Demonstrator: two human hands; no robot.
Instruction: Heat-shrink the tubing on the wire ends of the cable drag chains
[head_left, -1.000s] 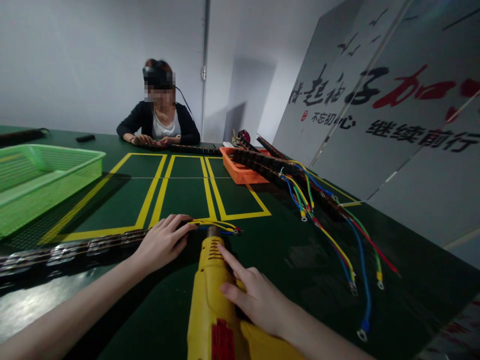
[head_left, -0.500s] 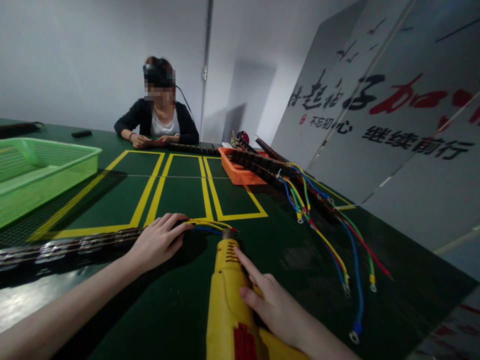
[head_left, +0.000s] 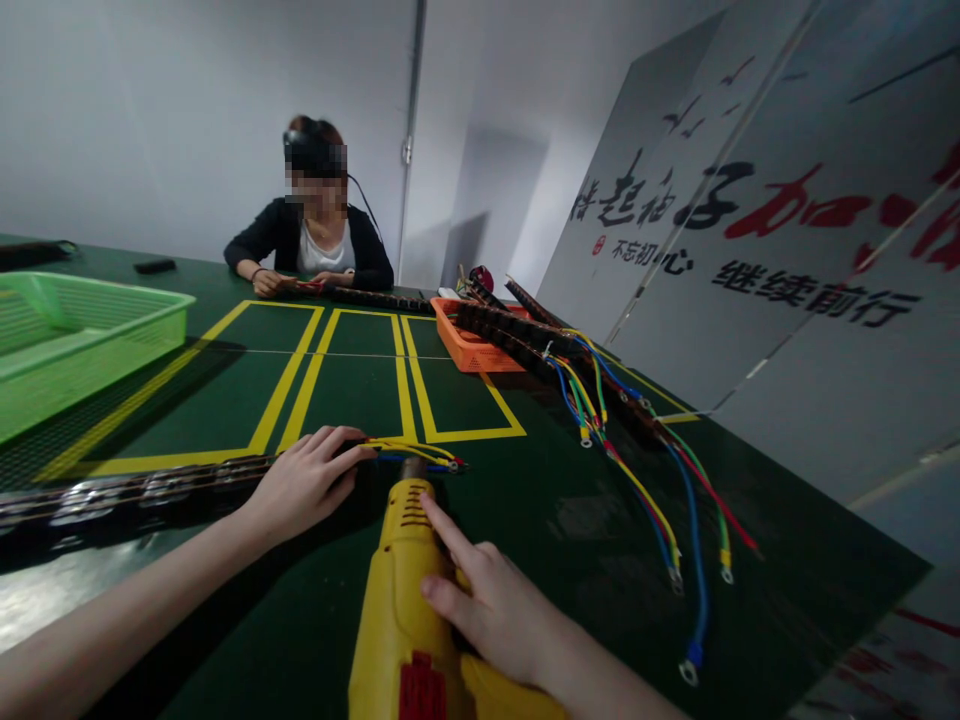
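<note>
Two perforated plastic baskets stand on the dark green table (head_left: 615, 610): a bright green one (head_left: 105, 350) at the left edge, a smaller orange one (head_left: 487, 357) toward the far right. Black segmented strips (head_left: 510, 335) lie across the orange basket, their coloured, ring-tipped wires (head_left: 694, 550) trailing along the right edge toward the near right corner. At the far edge sits a person in a dark jacket (head_left: 371, 250). Near the front edge, the left hand (head_left: 309, 485) curls over a long black chain-like strip (head_left: 172, 487) where slim yellow and blue wires (head_left: 405, 443) emerge; its fingers are close together. The right hand (head_left: 495, 600) holds a yellow plastic hot-air gun (head_left: 401, 590), index finger along its vents, thumb against its side, other fingers hidden. Its metal nozzle partly blocks the wires.
</note>
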